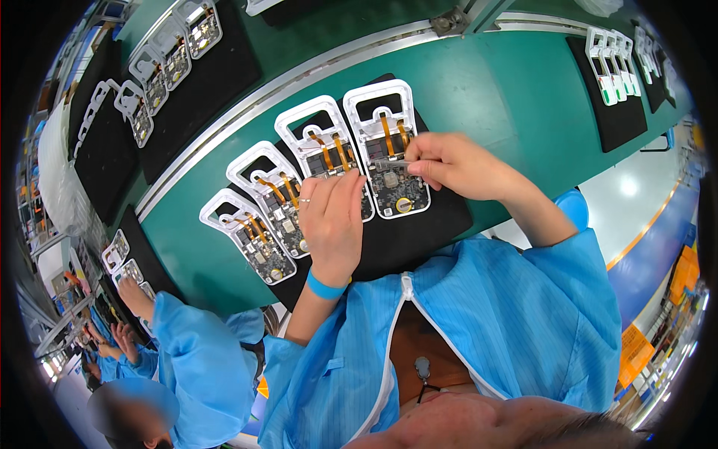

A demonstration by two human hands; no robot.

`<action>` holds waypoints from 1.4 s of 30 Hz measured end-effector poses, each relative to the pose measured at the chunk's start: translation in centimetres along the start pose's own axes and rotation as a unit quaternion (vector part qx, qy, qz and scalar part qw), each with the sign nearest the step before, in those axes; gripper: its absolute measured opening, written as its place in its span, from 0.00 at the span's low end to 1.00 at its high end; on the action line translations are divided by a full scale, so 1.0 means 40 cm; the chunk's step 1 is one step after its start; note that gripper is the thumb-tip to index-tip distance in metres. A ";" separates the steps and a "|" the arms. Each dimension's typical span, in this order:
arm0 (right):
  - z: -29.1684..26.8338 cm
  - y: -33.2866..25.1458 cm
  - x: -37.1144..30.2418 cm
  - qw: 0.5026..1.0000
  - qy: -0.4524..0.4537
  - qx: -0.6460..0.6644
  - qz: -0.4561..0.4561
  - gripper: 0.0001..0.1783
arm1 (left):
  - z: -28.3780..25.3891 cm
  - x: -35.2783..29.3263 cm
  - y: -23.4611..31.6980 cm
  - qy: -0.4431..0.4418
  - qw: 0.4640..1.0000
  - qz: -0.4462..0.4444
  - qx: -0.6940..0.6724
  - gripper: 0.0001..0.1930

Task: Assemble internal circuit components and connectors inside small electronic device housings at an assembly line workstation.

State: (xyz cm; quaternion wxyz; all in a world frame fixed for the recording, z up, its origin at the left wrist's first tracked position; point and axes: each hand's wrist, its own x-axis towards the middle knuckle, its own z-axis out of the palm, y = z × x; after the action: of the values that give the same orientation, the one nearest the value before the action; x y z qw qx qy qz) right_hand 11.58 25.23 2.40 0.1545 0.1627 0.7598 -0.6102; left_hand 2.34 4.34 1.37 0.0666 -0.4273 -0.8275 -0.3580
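Note:
Several white handled device housings [379, 91] lie in a slanting row, each with a dark circuit board [404, 196] and orange flex cables [387, 133] exposed. My right hand [460, 165] is closed around a slim, greyish tool [389, 162], whose tip points left over the board of the rightmost housing. The tool's exact kind is unclear. Over the lower part of the housing beside it [307, 112], my left hand [333, 221] has its fingers pressed together. Whatever is between those fingertips, if anything, is hidden. A blue band circles my left wrist.
A black mat [449, 213] lies under the row on the green bench [479, 82]. More housings stand at the far right [609, 67] and on another bench at upper left [168, 60]. A co-worker in a blue smock [198, 367] works at lower left.

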 end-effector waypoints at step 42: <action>-0.058 -0.029 0.059 0.960 0.054 -0.224 -0.162 0.06 | 0.018 -0.020 -0.012 -0.057 0.998 0.013 -0.030 0.14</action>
State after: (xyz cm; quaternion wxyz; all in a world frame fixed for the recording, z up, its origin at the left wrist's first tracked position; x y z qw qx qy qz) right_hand 8.87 27.41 2.89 0.0447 0.0320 0.9003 -0.4317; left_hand 2.62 4.10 0.25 0.0110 -0.4595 -0.8131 -0.3571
